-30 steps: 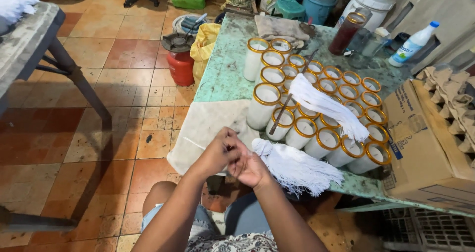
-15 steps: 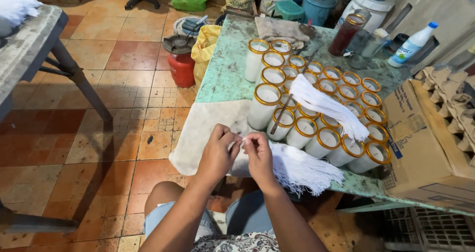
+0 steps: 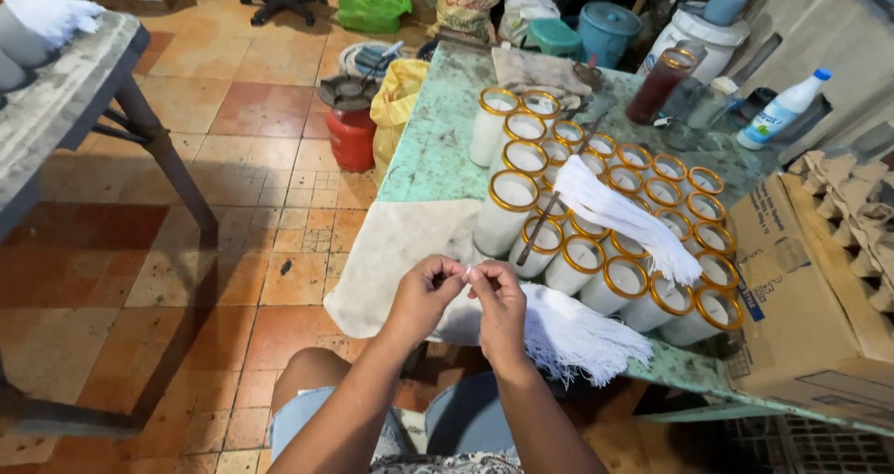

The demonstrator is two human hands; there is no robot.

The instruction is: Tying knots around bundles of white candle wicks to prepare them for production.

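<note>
**Two hands pinching a white wick at the edge of a candle-filled tabletop**

Seen from above, low in the middle of the frame, the left hand (image 3: 426, 292) and the right hand (image 3: 500, 299) met fingertip to fingertip. Both were closed in a pinch, thumbs against forefingers, on a single thin white wick (image 3: 467, 271) held between them; only a short bit of it showed where the fingers met. Just to the right of the right hand, touching its wrist side, lay a loose bundle of white wicks (image 3: 577, 332), fanned out toward the lower right on the near edge of the tabletop (image 3: 428, 153).

The tabletop was mottled green and worn, running from the centre to the upper right of the frame. A pale cloth (image 3: 391, 246) covered its near left corner, directly beyond the hands. Past that stood a tight cluster of glass candle jars (image 3: 510, 204) filled with white wax, each with a gold rim. A second bundle of wicks (image 3: 624, 215) lay across the tops of the jars, and a thin dark rod (image 3: 545, 224) leaned among them. At the far end stood a jar of dark red wax (image 3: 659, 85) and a white plastic bottle with a blue cap (image 3: 780, 111). A cardboard box (image 3: 805, 288) sat at the right edge.

The floor (image 3: 223, 195) was of orange and tan tiles. A small red gas canister (image 3: 352, 131) and a yellow bag (image 3: 396, 101) stood beside the tabletop, a green bag (image 3: 372, 4) and blue buckets (image 3: 605, 29) at the top of the frame. Another grey table (image 3: 65, 111) filled the upper left.
</note>
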